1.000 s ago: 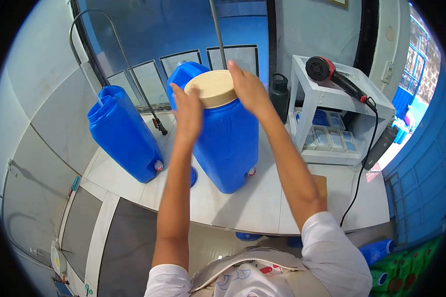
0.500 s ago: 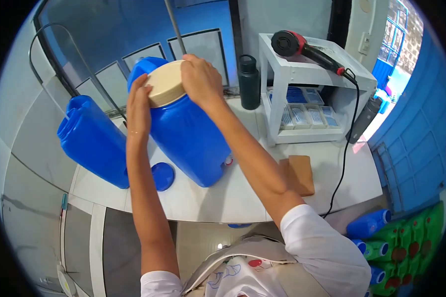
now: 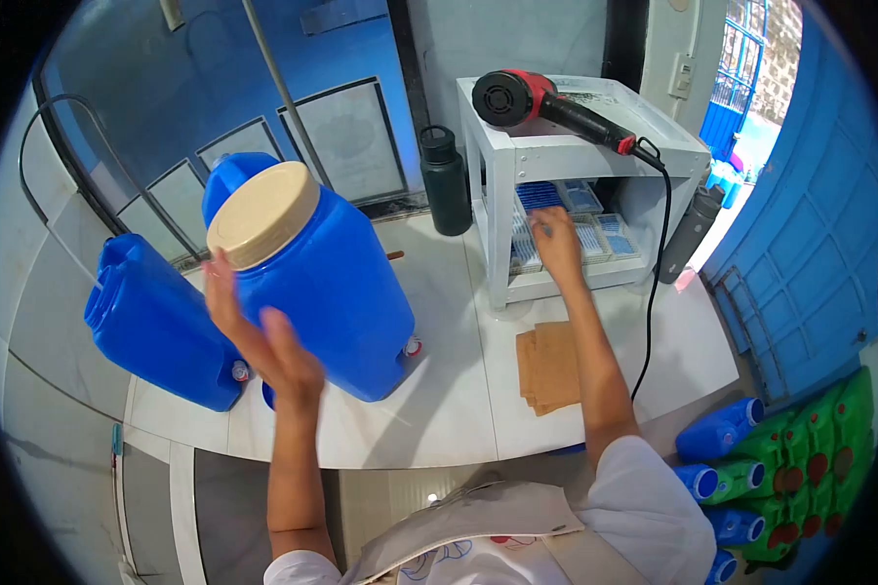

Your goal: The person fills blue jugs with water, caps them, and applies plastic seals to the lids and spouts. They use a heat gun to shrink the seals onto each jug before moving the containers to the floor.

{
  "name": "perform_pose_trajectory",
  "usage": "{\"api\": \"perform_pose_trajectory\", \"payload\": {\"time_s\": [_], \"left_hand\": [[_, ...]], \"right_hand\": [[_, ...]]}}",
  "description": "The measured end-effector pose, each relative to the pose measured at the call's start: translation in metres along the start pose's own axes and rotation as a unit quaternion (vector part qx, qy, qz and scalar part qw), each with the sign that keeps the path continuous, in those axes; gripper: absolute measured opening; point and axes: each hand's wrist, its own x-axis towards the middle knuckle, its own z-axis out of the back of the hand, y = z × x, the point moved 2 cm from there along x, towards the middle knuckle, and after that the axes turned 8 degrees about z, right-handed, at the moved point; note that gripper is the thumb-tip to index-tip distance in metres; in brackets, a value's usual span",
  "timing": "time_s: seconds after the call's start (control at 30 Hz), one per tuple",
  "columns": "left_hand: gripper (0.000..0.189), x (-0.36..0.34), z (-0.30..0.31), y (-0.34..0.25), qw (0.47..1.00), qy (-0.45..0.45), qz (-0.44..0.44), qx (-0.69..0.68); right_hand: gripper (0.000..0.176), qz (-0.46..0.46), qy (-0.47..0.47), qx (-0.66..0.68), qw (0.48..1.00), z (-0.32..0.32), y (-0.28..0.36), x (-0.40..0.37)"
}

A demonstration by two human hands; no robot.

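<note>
My left hand (image 3: pixel 268 341) is raised with its fingers stretched out, in front of a large blue plastic container (image 3: pixel 337 302). Its fingertips overlap the edge of the container's wide beige screw cap (image 3: pixel 265 214). On the right, my right hand (image 3: pixel 558 249) reaches into the lower shelf of a small white stand (image 3: pixel 502 229), over clear trays (image 3: pixel 595 234) of small blue-and-white pieces. Its fingers are bent together at the trays; what they hold, if anything, I cannot tell.
A second blue jerrycan (image 3: pixel 161 327) with a thin hose stands at left. A red-and-black heat gun (image 3: pixel 546 102) lies on the stand, its cord hanging down. Nearby are a dark bottle (image 3: pixel 445 185), brown folded pieces (image 3: pixel 546 366) and, below right, green containers (image 3: pixel 800 468).
Both hands have left the beige cap. My right hand has moved right to the shelf trays, and my left has dropped slightly in front of the container. The view has shifted right.
</note>
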Motion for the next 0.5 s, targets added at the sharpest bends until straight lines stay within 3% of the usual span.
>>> {"api": "perform_pose_trajectory", "payload": {"time_s": [0.03, 0.07, 0.1, 0.13, 0.17, 0.2, 0.23, 0.37, 0.5], "left_hand": [[0.042, -0.012, -0.006, -0.011, 0.997, 0.040, -0.067, -0.008], [0.036, -0.025, -0.013, -0.019, 0.988, 0.079, -0.134, -0.014], [0.035, -0.039, -0.022, -0.026, 0.978, 0.135, -0.156, -0.030], [0.035, -0.052, -0.032, -0.031, 0.964, 0.192, -0.179, -0.046], [0.048, -0.061, -0.041, -0.033, 0.951, 0.251, -0.167, -0.075], [0.045, -0.066, -0.049, -0.035, 0.939, 0.296, -0.148, -0.095], [0.045, -0.071, -0.054, -0.035, 0.939, 0.295, -0.151, -0.091], [0.039, -0.086, -0.067, -0.026, 0.923, 0.362, -0.046, -0.121], [0.030, -0.094, -0.081, -0.022, 0.904, 0.397, 0.058, -0.151]], "right_hand": [[0.016, 0.001, 0.000, -0.002, 1.000, -0.013, -0.027, 0.000], [0.016, 0.033, 0.078, -0.096, 0.992, -0.029, -0.049, 0.000], [0.017, 0.067, 0.153, -0.188, 0.968, -0.044, -0.067, 0.002], [0.019, 0.061, 0.166, -0.174, 0.969, -0.054, -0.082, 0.002], [0.019, 0.064, 0.163, -0.171, 0.970, -0.054, -0.084, 0.005], [0.021, 0.075, 0.194, -0.198, 0.958, -0.055, -0.085, 0.007], [0.024, 0.085, 0.225, -0.225, 0.944, -0.058, -0.092, 0.007], [0.017, 0.114, 0.193, -0.170, 0.960, -0.069, -0.108, 0.006], [0.012, 0.074, 0.141, -0.145, 0.977, -0.067, -0.119, 0.008]]}}
